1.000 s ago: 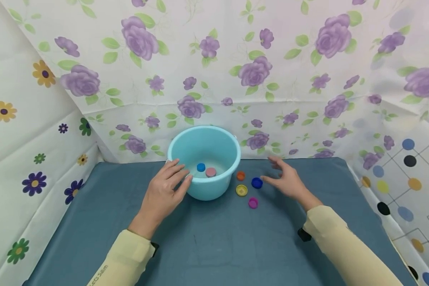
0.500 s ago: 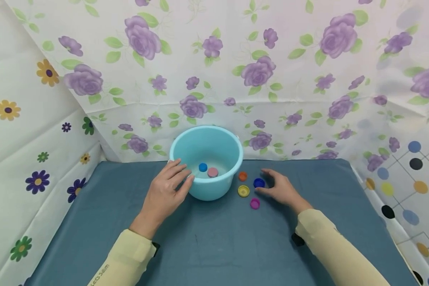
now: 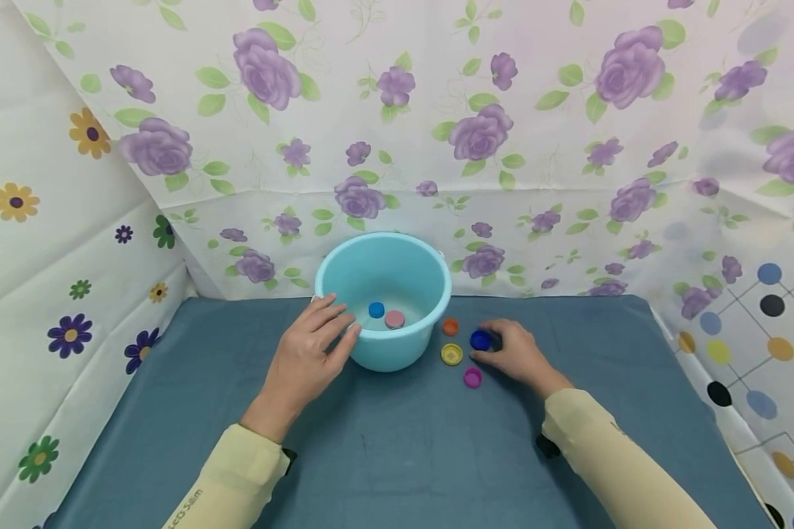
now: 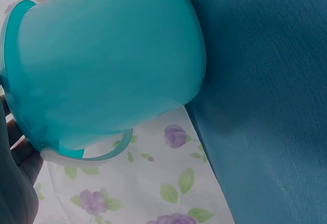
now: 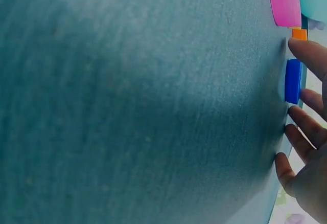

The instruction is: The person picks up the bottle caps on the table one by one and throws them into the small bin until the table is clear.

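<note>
A light blue plastic bucket [image 3: 392, 351] stands upright at the back of the cloth-covered table, with a blue cap [image 3: 376, 310] and a pink cap [image 3: 394, 319] on its floor. My left hand [image 3: 314, 345] rests at the bucket's near left rim with relaxed fingers; the left wrist view shows its fingertips at the rim beside the handle [image 4: 115, 148]. To the right of the bucket, my right hand [image 3: 517, 353] has thumb and fingers spread around a dark blue bottle cap [image 3: 481, 340]. In the right wrist view, a small gap separates the thumb [image 5: 306, 52] from this cap.
An orange cap [image 3: 451, 327], a yellow cap [image 3: 452, 354] and a magenta cap [image 3: 473, 378] lie between the bucket and my right hand. A blue-grey cloth [image 3: 397, 455] covers the table. Flowered sheets [image 3: 410, 132] hang close behind and at the sides.
My right hand has moved left and its thumb and fingers have come in around the dark blue cap. My left hand stays at the bucket rim. The head view has shifted slightly.
</note>
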`<state>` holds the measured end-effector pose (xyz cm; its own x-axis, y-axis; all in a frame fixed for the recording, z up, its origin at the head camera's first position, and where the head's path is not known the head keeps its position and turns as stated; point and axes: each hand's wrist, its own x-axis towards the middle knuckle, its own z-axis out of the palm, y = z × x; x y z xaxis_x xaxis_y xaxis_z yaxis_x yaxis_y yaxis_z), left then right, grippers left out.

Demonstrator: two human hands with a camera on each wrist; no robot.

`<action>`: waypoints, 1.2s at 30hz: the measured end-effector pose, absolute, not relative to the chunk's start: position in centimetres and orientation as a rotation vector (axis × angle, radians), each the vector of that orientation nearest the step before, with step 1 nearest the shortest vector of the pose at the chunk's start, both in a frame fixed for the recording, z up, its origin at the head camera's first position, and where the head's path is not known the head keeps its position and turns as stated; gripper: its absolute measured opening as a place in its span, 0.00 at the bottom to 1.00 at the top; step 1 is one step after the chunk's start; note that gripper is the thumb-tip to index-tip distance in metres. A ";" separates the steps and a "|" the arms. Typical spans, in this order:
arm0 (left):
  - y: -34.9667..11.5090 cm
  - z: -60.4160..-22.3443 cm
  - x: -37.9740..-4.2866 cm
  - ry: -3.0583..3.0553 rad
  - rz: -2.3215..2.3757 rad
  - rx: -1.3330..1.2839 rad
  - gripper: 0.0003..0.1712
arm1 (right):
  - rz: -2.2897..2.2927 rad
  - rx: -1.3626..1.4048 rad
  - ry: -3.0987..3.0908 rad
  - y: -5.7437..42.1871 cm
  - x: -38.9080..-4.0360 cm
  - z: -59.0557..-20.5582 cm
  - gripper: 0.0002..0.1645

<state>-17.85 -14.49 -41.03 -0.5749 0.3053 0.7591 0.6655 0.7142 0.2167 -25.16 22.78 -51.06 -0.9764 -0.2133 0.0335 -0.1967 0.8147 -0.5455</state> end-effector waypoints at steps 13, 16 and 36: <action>-14.4 -41.0 -17.8 -2.199 -0.645 -0.739 0.14 | -0.876 -0.348 2.984 22.9 -25.2 -51.1 0.34; -14.4 -41.1 -17.9 -2.192 -0.650 -0.739 0.14 | -0.882 -0.344 2.982 22.9 -25.3 -51.3 0.34; -14.3 -41.0 -17.9 -2.167 -0.656 -0.742 0.13 | -0.998 -0.233 2.888 24.2 -25.3 -48.2 0.32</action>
